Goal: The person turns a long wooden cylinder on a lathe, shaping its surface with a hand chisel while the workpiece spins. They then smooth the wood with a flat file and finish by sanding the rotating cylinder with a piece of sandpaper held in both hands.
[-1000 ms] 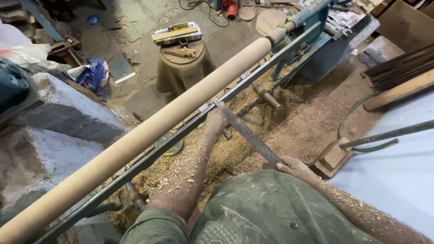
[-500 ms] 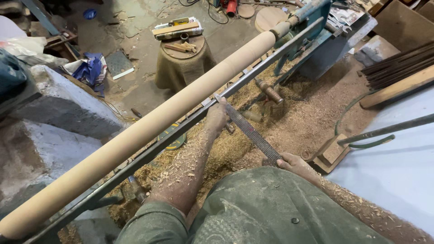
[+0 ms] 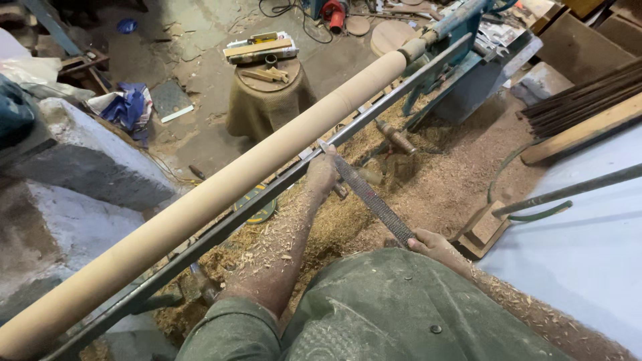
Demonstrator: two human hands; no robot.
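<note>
Two bare hands are gripping one long flat grey metal file (image 3: 371, 194). Left hand (image 3: 322, 172) is closing around its far tip beside the slim steel tool rest rail (image 3: 374, 113); right hand (image 3: 433, 246) is clasping its near end. File tip is lying against the long pale round wooden pole (image 3: 267, 160) mounted on the blue lathe (image 3: 468, 40). Wood shavings (image 3: 428, 180) are covering the floor below.

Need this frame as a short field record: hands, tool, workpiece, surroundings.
left hand: grips the far end of the long flat metal tool, next to the metal rail
right hand: holds the tool's near end, close to the body
workpiece: long pale wooden cylinder mounted on the blue lathe
contact: tool tip at the rail beside the cylinder; actual touch unclear
floor: wood shavings under the lathe
behind: cloth-covered stool with small wooden pieces on top
</note>
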